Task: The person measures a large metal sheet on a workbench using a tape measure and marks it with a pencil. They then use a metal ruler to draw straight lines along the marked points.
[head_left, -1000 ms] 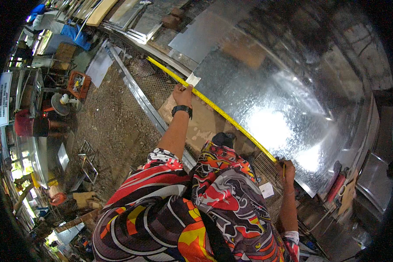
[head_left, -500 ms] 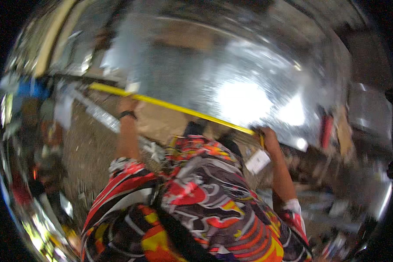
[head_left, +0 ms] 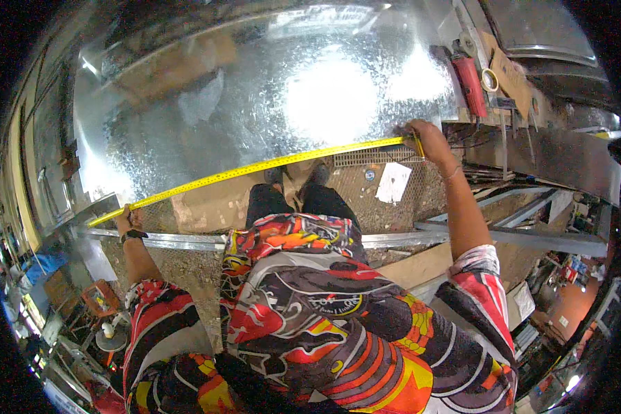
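A yellow tape measure point(head_left: 255, 168) is stretched along the near edge of a big shiny galvanized metal sheet point(head_left: 269, 96). My left hand point(head_left: 125, 219), with a dark watch on its wrist, pinches the tape's left end at the sheet's left corner. My right hand point(head_left: 428, 136) holds the tape's other end down at the sheet's right edge. My dark trouser legs and shoes point(head_left: 300, 183) stand just below the middle of the tape.
A metal rail point(head_left: 407, 238) runs across the gravel ground at my feet, with a white paper scrap point(head_left: 393, 183) on a mesh grate. A red power tool point(head_left: 470, 83) and a tape roll point(head_left: 490, 80) lie at the upper right. Chairs and clutter fill the lower left.
The view has swung so the tape now runs nearly level across the picture. Both hands have kept hold of the tape's ends along the sheet's edge.
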Demonstrator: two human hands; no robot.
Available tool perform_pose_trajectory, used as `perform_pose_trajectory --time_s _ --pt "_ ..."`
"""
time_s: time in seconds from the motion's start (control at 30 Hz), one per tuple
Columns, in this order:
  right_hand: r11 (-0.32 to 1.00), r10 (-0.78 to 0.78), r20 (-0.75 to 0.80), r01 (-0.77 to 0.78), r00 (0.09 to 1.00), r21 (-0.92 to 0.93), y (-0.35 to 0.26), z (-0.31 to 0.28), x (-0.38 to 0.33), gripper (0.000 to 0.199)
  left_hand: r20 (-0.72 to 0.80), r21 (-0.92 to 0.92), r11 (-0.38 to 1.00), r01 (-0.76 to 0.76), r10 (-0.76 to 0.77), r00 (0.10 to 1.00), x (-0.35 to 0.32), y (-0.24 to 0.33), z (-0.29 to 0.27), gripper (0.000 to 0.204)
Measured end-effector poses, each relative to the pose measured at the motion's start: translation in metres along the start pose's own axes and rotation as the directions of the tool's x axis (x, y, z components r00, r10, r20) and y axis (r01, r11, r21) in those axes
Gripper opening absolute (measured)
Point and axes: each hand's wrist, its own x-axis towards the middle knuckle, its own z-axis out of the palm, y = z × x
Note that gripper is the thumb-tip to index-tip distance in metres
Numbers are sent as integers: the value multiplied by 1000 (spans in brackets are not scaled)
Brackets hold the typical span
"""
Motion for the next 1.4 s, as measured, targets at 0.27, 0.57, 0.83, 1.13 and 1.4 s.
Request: perform_pose_trajectory --time_s 0.27,0.57,0.83,1.13,1.4 --pt "969 196 21 -191 980 -156 -21 -47 2 36 395 -30 999 12 1 919 28 59 -59 24" --pt "953 188 -29 -189 982 -238 12 -41 -10 41 -100 111 990 -90 101 990 -35 51 18 27" --pt "945 164 -209 -214 964 -248 28 -18 -15 40 101 149 974 -171 157 982 -26 44 -5 33" --pt "954 72 -194 -124 978 -271 -2 -25 -9 42 -9 97 987 -127 128 992 -11 49 -19 36" --pt "991 128 -306 -129 944 14 -11 -16 -10 48 8 109 986 -125 125 992 -13 44 -19 36"
